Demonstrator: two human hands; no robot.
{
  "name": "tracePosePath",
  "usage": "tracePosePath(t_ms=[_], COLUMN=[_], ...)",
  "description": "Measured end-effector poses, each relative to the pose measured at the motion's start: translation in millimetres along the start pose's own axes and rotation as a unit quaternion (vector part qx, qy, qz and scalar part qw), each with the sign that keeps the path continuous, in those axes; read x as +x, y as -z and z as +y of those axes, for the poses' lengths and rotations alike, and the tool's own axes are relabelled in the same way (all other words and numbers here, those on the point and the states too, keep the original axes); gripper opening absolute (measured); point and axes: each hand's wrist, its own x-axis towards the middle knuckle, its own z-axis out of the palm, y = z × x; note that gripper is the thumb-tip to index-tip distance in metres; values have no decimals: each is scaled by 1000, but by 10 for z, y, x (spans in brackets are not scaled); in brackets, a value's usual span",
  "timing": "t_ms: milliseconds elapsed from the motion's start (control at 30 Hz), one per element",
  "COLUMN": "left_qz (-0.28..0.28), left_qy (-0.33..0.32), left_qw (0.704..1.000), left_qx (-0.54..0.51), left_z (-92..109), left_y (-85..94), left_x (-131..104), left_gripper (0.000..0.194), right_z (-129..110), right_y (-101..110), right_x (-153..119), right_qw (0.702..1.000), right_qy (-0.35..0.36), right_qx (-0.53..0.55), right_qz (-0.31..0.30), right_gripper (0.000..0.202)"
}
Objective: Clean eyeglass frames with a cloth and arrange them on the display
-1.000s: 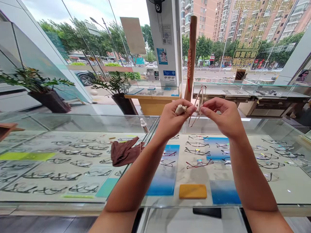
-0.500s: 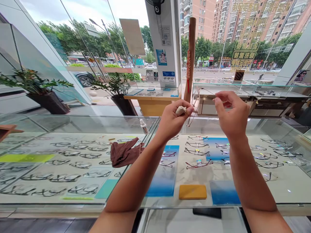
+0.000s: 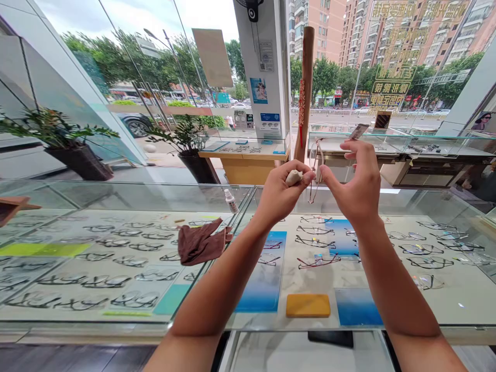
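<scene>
My left hand [image 3: 284, 188] is closed, pinching a thin-rimmed pair of eyeglasses [image 3: 322, 157] upright in front of me. A pale, crumpled bit of cloth or tissue [image 3: 294, 177] pokes out of the same fist. To the right of the frame is my right hand [image 3: 354, 183], its thumb and fingers spread apart. The right thumb tip is close to the eyeglasses; whether it touches them I cannot tell. Just above the right fingertips shows a small greyish flat piece [image 3: 359, 132], too unclear to name.
Below my arms runs a glass display counter [image 3: 248, 326] with several rows of spectacles inside. On it are a brown cloth [image 3: 202, 242], a small white spray bottle [image 3: 231, 201] and a yellow case [image 3: 308, 305]. A wooden post [image 3: 307, 77] rises beyond my hands.
My right hand has let go of a thin part of the eyeglasses, opened and moved left and slightly down. The eyeglasses have turned, and my left hand has shifted slightly right.
</scene>
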Motion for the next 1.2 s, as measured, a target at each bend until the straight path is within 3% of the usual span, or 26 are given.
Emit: tracePosePath(t_ms=[367,900,1033,1200], left_qz=[61,199,174,122], left_qy=[-12,-67,-68,-103], left_qw=[998,977,982,987], left_qx=[9,22,30,17], left_z=[-41,-98,-107,-100], left_y=[-36,-9,-14,-53], left_x=[-4,10,6,9], left_gripper=[29,32,31,24], right_z=[40,255,193,6], right_y=[21,-169,-106,4], right_x=[46,-43,-7,41], right_qw=[998,991,990,972], right_qy=[18,-51,-44,-4], right_qx=[-44,-36,-2,138], right_qz=[-46,-115,-131,-192], right_gripper=[64,49,45,32])
